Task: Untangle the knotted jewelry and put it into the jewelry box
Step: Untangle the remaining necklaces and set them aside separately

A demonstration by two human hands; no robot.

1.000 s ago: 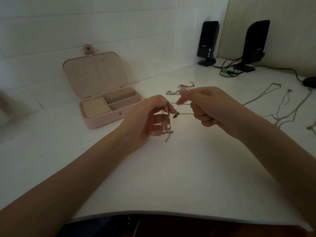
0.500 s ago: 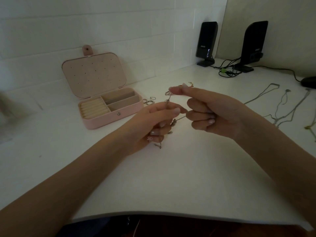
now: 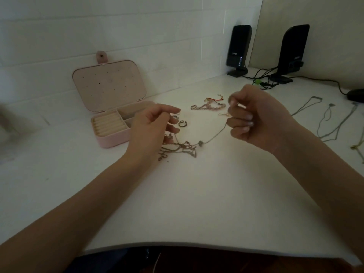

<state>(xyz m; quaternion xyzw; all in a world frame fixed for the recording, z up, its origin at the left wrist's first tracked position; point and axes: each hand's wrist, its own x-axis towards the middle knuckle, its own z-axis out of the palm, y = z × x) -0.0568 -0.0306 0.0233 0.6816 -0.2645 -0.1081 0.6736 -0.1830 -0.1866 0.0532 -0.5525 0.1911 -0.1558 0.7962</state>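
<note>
Small pale logo on front of left black speaker (image 3: 239,48), too blurred to read; similar faint mark on right speaker (image 3: 292,48), right of first, also illegible; no other text visible
</note>
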